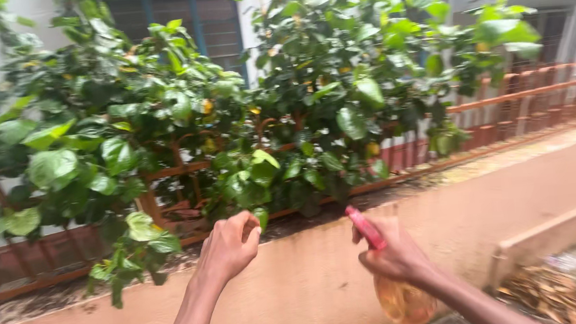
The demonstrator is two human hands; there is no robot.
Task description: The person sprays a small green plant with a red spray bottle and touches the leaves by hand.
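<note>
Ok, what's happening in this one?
A person stands at a low peach-coloured wall topped by a reddish railing, with a leafy shrub growing through it. The right hand grips a spray bottle with a red nozzle, its amber body hanging below the fist. The left hand reaches up, fingers loosely curled just beside a low leaf, holding nothing.

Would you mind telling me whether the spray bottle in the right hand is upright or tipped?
Tipped. The spray bottle leans with its red nozzle up-left toward the leafy plant, the amber body hanging below the right hand.
</note>
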